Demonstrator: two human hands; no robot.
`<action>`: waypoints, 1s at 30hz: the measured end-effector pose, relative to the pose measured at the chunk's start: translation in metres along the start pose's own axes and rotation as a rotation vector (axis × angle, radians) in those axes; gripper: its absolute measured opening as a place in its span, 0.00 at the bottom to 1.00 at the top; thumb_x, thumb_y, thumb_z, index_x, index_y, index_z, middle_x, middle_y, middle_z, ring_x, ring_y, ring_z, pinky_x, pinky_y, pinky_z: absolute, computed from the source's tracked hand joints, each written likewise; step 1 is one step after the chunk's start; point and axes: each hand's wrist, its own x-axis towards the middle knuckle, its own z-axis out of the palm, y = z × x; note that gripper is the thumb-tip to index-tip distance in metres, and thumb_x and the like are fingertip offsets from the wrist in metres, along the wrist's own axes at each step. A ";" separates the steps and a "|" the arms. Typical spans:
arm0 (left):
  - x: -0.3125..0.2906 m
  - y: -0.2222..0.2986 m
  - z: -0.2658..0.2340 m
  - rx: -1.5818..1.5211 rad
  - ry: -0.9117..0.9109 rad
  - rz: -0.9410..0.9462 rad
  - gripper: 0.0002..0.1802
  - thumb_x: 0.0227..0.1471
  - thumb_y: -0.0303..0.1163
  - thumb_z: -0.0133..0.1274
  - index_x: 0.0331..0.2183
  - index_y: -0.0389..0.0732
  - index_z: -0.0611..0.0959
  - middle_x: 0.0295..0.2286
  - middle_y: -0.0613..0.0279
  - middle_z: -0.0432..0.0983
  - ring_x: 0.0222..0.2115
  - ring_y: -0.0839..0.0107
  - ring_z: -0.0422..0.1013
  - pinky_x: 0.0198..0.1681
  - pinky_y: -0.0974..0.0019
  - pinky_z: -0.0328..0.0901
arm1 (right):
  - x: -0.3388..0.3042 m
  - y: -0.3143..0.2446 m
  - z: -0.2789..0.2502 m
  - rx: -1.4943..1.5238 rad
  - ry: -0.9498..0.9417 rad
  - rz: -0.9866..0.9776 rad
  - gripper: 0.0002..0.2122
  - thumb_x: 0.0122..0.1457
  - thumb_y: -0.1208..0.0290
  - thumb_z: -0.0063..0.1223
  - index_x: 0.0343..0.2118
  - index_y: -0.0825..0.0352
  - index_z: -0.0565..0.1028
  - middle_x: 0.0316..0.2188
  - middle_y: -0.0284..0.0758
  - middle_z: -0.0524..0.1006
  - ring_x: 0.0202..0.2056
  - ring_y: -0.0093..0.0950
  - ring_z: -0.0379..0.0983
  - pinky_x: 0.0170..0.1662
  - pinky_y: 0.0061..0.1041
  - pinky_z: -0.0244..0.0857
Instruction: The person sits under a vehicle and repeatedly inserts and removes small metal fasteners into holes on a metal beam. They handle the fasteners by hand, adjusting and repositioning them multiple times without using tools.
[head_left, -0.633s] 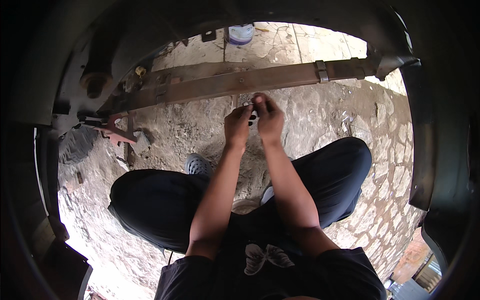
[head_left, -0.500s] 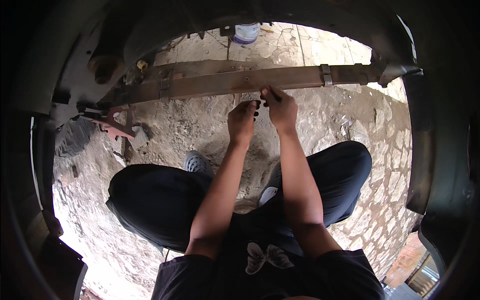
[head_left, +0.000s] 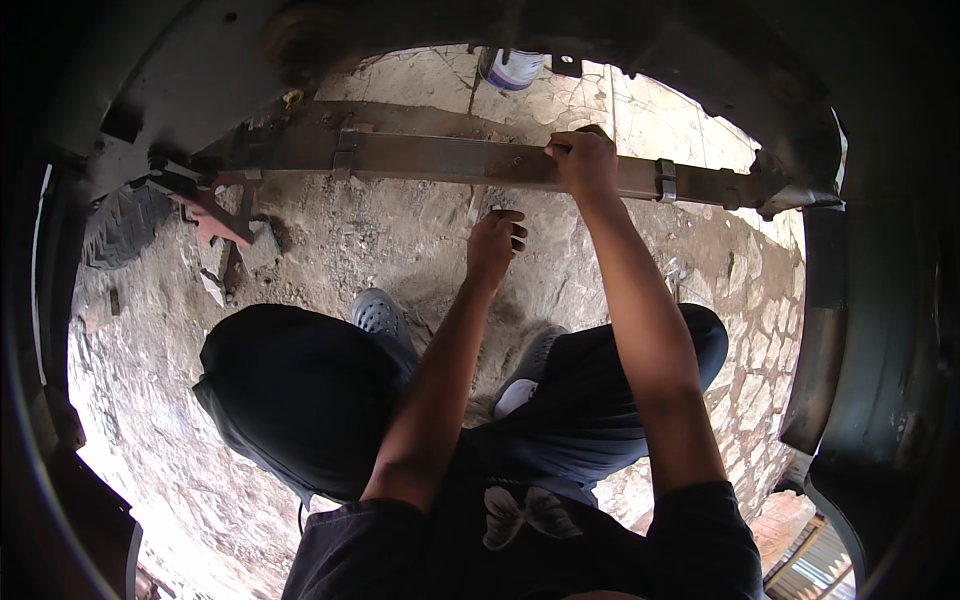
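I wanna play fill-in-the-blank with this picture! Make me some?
1. The person's ____ hand is closer to the long metal beam.
2. The pale shape printed on the black shirt is a ____.
3. The number of gray shoes in view is ____.

Missing words: right; butterfly; two.

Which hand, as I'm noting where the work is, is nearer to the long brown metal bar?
The right hand: it overlaps the long brown metal bar in the view. The left hand is lower in the view, apart from the bar, with ground showing between.
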 end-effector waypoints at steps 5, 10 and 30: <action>0.001 -0.018 0.007 0.063 -0.064 -0.041 0.18 0.64 0.34 0.40 0.41 0.37 0.84 0.28 0.60 0.81 0.24 0.76 0.73 0.27 0.68 0.66 | 0.010 0.008 0.001 0.230 -0.135 0.074 0.11 0.51 0.67 0.69 0.38 0.59 0.85 0.32 0.37 0.85 0.37 0.35 0.82 0.45 0.31 0.74; 0.006 -0.038 0.009 0.051 -0.059 -0.059 0.19 0.64 0.32 0.38 0.41 0.38 0.84 0.29 0.61 0.81 0.24 0.75 0.72 0.29 0.68 0.66 | 0.010 0.010 -0.002 0.293 -0.190 0.106 0.10 0.50 0.68 0.70 0.36 0.61 0.85 0.32 0.37 0.85 0.36 0.34 0.82 0.44 0.31 0.74; 0.006 -0.030 -0.012 -0.012 -0.010 0.014 0.16 0.59 0.29 0.43 0.42 0.38 0.84 0.32 0.62 0.82 0.27 0.75 0.74 0.34 0.69 0.66 | 0.003 -0.007 0.008 0.275 -0.119 0.027 0.06 0.51 0.72 0.69 0.32 0.65 0.83 0.29 0.41 0.84 0.33 0.36 0.82 0.40 0.31 0.74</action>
